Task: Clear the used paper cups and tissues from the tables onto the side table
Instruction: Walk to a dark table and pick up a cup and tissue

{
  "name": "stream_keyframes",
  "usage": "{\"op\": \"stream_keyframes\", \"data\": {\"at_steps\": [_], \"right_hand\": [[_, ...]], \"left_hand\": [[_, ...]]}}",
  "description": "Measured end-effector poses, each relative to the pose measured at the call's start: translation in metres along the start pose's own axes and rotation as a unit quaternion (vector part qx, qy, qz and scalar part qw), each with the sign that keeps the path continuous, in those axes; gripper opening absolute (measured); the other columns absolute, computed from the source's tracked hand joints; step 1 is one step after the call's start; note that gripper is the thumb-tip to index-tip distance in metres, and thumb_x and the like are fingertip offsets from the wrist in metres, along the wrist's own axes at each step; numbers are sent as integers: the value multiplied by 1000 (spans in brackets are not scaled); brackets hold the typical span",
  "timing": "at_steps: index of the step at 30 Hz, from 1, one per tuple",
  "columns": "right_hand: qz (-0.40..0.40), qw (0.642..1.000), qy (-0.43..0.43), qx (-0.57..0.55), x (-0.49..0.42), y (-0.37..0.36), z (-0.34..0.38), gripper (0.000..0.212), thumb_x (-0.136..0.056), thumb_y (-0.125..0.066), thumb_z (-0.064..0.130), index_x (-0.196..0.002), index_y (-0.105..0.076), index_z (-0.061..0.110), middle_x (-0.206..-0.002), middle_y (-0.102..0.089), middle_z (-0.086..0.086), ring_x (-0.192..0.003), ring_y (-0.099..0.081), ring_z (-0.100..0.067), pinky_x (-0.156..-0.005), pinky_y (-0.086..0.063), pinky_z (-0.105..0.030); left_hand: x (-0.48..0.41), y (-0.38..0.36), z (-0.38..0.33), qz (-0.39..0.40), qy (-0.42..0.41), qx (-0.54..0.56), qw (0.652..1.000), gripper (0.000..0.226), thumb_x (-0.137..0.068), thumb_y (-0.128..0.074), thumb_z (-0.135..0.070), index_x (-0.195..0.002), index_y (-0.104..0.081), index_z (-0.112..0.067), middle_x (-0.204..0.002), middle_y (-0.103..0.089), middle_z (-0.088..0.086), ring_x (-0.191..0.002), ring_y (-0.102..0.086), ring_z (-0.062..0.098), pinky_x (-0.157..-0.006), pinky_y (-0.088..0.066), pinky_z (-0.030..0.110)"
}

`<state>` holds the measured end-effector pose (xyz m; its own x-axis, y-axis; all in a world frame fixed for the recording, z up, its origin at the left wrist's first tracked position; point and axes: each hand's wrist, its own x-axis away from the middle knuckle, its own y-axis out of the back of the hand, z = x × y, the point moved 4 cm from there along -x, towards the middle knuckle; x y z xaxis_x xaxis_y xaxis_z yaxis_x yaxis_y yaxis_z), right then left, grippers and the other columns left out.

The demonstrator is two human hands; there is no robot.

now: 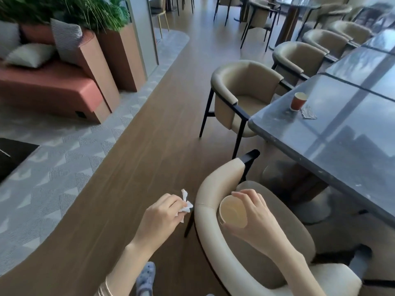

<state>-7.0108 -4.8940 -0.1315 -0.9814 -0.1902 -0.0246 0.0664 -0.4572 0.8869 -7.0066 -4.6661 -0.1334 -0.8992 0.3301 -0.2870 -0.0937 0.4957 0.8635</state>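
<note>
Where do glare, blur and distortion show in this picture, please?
Head view: window reflections glare across the table around the red paper cup; head view, top: the far chairs and plants are smeared; head view, edges: the wide lens curves the carpet border; the left hand pinching the tissue and the right hand holding the beige cup look sharp.

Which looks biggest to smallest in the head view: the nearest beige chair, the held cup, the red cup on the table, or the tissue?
1. Nearest chair.
2. Held cup, though nearness to the camera enlarges it.
3. Red cup and tissue look alike; the left hand hides part of the tissue, so unranked.
</note>
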Motion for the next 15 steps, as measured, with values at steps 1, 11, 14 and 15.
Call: {"op": "stream_keyframes", "data": {"at_steps": [1,11,14,15], "right_hand": [[-8,1000,-4,1,-14,-5,8,78,-63,-66,63,-129,-35,34,-125,-33,17,-112,-28,-4,-82,-46,-23],[-130,986,-80,-67,-143,-34,102,74,-63,-71,53,-128,-41,31,-114,-31,24,-104,-28,5,-79,-36,-21],[-157,981,-103,-58,-170,-21,109,74,-64,-73,49,-129,-42,29,-116,-33,21,-105,-31,0,-81,-36,-21],[-163,979,-112,-56,-176,-18,108,75,-65,-74,49,-129,-43,28,-117,-35,19,-106,-33,-2,-82,-37,-22]], "left_hand": [[-9,4,16,0,-6,6,1000,16,-72,-78,-11,-82,-69,-19,-76,-62,-13,-72,-58,9,-51,-50,24],[-112,74,175,3,-109,16,994,18,-70,-80,-9,-80,-68,-18,-76,-62,-11,-70,-58,9,-55,-50,23],[-150,77,198,10,-123,30,992,17,-70,-80,-10,-80,-68,-18,-77,-62,-12,-71,-57,7,-57,-48,20],[-161,75,201,12,-134,38,990,15,-71,-79,-11,-80,-68,-18,-77,-62,-12,-71,-57,7,-57,-47,18]]}}
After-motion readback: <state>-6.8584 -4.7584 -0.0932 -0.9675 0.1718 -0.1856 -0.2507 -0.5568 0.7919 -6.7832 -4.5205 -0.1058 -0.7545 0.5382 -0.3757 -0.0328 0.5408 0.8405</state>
